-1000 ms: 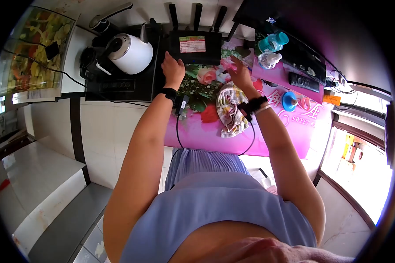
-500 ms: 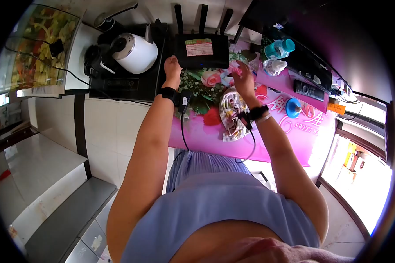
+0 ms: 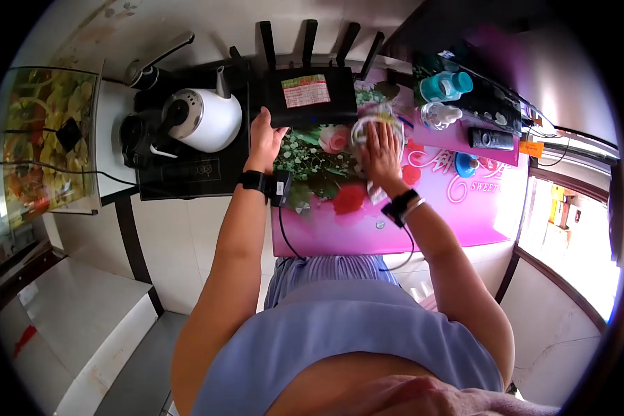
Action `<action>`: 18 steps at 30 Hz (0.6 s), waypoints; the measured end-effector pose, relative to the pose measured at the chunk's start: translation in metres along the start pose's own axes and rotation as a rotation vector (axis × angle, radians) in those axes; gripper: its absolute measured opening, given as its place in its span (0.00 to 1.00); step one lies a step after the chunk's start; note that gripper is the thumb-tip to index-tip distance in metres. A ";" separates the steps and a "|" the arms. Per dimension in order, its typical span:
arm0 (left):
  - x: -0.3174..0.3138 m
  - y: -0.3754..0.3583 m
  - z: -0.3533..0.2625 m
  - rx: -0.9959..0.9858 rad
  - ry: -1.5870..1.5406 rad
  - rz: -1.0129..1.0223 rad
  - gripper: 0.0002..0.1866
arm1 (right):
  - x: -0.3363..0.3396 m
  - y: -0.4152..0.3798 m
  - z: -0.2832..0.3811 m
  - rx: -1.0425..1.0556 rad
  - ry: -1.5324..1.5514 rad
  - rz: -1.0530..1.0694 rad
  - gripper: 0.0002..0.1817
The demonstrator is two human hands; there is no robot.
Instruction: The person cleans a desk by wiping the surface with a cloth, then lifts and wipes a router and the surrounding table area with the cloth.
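Observation:
My left hand [image 3: 262,144] is at the near left corner of a black router [image 3: 267,93], fingers reaching up along its edge and thumb spread to the side. The router has upright antennas and a paper label on top. My right hand [image 3: 381,154] presses down on a crumpled patterned cloth [image 3: 360,135], fingers laid over it, on the pink flowered tabletop [image 3: 326,232]. The cloth lies right of the router, partly hidden under the hand. Both wrists wear black bands with cables.
To the left, a white kettle [image 3: 218,121] stands on a black hob [image 3: 194,170], with a fish tank [image 3: 38,132] beyond. At right are a teal bottle [image 3: 440,87], a clear bottle [image 3: 437,116], a remote [image 3: 491,139] and a blue round object [image 3: 466,164].
My right hand has come down onto the cloth, which has moved away from me. The router sits closer to the hob and is slightly turned. My left hand has moved to its near corner.

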State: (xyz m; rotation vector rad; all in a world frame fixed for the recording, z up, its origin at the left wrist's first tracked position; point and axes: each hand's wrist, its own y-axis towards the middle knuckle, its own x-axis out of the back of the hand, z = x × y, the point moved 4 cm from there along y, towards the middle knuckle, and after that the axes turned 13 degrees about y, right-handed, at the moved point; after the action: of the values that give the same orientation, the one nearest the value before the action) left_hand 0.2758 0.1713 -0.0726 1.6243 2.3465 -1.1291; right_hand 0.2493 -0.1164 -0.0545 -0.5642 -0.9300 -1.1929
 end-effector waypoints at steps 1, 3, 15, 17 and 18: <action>0.000 0.000 0.000 0.018 0.026 -0.019 0.22 | -0.003 0.022 -0.003 0.007 -0.001 -0.046 0.32; -0.002 -0.002 0.000 0.041 0.046 -0.044 0.23 | -0.007 0.063 -0.008 0.025 -0.015 -0.126 0.31; -0.006 0.002 0.012 -0.092 0.056 -0.014 0.25 | -0.016 0.142 -0.033 0.082 -0.072 -0.198 0.25; -0.004 0.004 0.008 -0.135 0.048 0.001 0.25 | -0.010 0.132 -0.029 0.074 -0.063 -0.182 0.25; -0.004 0.005 0.006 -0.139 0.046 0.002 0.25 | -0.007 0.121 -0.022 0.112 -0.038 -0.155 0.25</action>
State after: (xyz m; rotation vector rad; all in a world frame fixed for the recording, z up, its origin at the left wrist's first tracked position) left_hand 0.2796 0.1654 -0.0772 1.6210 2.3912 -0.9147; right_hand 0.3700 -0.0933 -0.0606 -0.4323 -1.0819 -1.2624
